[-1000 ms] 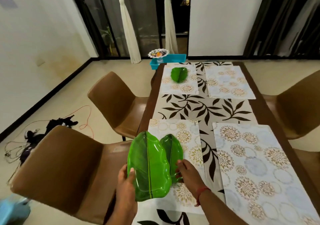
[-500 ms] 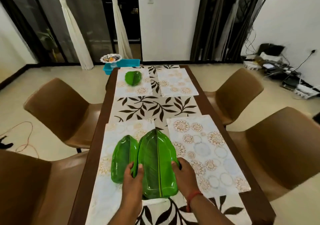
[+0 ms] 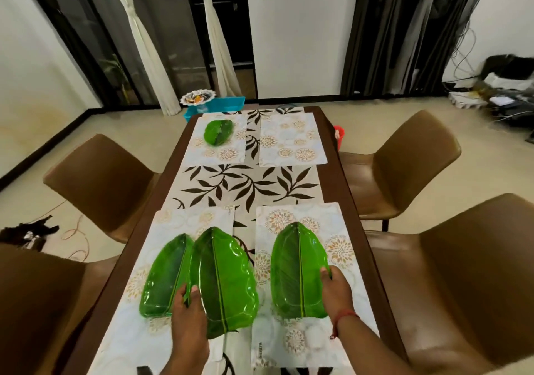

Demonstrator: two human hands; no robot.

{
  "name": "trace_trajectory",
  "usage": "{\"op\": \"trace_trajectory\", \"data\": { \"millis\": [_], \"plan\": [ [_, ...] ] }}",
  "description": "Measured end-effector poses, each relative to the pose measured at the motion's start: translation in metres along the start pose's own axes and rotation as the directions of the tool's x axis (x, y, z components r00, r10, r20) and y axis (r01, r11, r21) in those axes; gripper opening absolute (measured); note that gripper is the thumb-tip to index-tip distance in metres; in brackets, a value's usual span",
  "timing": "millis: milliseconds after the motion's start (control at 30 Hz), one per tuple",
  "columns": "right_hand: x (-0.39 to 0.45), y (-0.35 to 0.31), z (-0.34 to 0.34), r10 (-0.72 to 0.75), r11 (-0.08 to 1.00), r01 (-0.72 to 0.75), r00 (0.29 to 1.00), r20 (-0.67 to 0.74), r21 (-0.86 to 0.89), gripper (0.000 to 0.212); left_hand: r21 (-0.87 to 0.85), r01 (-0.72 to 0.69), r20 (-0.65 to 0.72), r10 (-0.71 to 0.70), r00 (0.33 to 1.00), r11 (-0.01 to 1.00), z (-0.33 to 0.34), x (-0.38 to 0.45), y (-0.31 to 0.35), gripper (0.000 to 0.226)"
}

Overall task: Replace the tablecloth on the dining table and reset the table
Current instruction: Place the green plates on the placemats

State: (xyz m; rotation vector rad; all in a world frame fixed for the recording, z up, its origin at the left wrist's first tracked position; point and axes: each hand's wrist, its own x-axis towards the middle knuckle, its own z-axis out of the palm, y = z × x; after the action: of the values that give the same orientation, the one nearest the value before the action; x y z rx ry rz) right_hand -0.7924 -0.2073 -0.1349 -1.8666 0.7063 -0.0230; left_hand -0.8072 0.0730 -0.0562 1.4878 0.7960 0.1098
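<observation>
So the dining table (image 3: pixel 341 172) has the leaf-print tablecloth (image 3: pixel 245 184) down the middle and four floral placemats on it. Left hand (image 3: pixel 189 317) is pinching the near edge of a green leaf-shaped plate (image 3: pixel 224 282), thumb on top at the rim; that plate overlaps a second leaf plate (image 3: pixel 163 279) lying on the near left placemat (image 3: pixel 124 343). Right hand (image 3: pixel 336 291) grips the right edge of a third leaf plate (image 3: pixel 297 270), fingers curled over the rim, and it sits on the near right placemat (image 3: pixel 341 230). A fourth leaf plate (image 3: pixel 218 132) is on the far left placemat (image 3: pixel 215 155); the far right placemat (image 3: pixel 291 140) is just beside it. Brown chairs (image 3: pixel 101 184) on both sides
</observation>
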Motion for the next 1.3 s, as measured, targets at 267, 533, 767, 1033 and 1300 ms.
{"op": "trace_trajectory", "data": {
  "millis": [267, 533, 767, 1033, 1300],
  "plan": [
    [0.048, 0.033, -0.010, 0.077, 0.979, -0.063, 0.995, 0.065, -0.191, 0.023, -0.061, 0.044, -0.196, -0.055, 0.979, 0.997, -0.019, -0.022, -0.011, 0.027],
    [0.047, 0.043, 0.000, 0.089, 0.967, -0.063, 0.991, 0.099, -0.247, 0.030, -0.107, 0.039, -0.230, -0.063, 0.971, 0.994, -0.030, -0.028, -0.011, 0.028],
    [0.023, 0.032, -0.017, 0.020, 0.935, -0.005, 0.999, 0.037, -0.353, 0.040, -0.025, -0.009, -0.102, 0.006, 0.995, 1.000, -0.017, -0.038, -0.008, 0.038],
    [-0.077, -0.017, -0.043, 0.034, 0.944, -0.147, 0.935, 0.353, 0.296, 0.021, 0.085, -0.093, 0.296, 0.064, 0.953, 0.992, 0.021, -0.059, -0.015, 0.026],
    [-0.167, 0.020, -0.129, 0.013, 0.816, 0.016, 0.999, -0.047, 0.578, 0.029, 0.170, -0.159, 0.726, -0.014, 0.688, 0.972, 0.092, -0.166, -0.041, 0.033]
  ]
}}
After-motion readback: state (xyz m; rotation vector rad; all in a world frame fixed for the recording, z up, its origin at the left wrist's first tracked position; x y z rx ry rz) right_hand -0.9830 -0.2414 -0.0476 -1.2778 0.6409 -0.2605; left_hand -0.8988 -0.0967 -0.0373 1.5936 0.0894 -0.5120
